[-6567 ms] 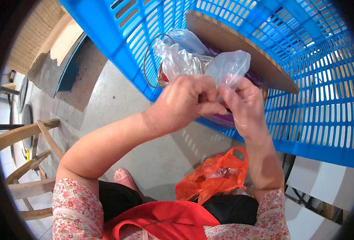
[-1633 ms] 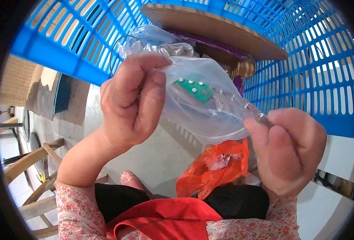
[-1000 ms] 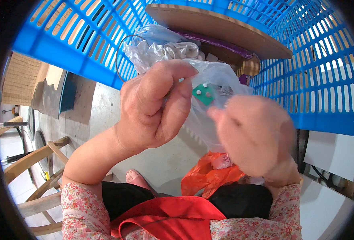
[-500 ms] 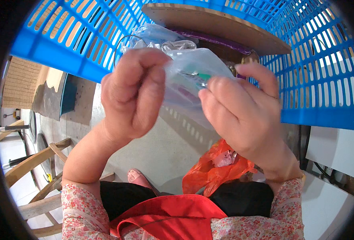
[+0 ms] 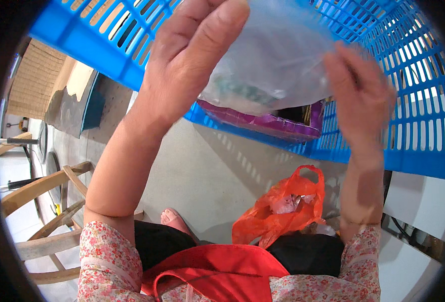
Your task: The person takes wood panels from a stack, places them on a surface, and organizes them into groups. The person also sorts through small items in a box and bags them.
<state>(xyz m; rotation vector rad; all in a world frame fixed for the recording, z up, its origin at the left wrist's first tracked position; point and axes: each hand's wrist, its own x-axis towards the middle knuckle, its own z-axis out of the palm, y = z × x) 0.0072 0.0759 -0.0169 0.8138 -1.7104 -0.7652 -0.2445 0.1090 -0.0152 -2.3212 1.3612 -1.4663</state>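
A translucent plastic bag point(image 5: 282, 55), with something green showing dimly through its lower left, hangs spread between my hands inside the blue slatted crate point(image 5: 106, 68). My left hand point(image 5: 187, 55) is closed at the bag's upper left, thumb pressed against the fingers. At the bag's right edge is my right hand point(image 5: 360, 93), raised and smeared by motion; its grip cannot be made out. Below the bag shows the edge of a purple box point(image 5: 267, 121), its dark interior partly covered by the plastic.
A red plastic bag point(image 5: 267, 214) holding crumpled wrappers stands on the grey floor point(image 5: 192, 166) near my knees. At the left is a wooden chair frame point(image 5: 51, 196). A white panel point(image 5: 418, 201) stands at the right, with cables beside it.
Both hands have moved up and farther apart, spreading the translucent bag. The brown board seen at the back of the crate is now hidden, and the purple box shows lower in view.
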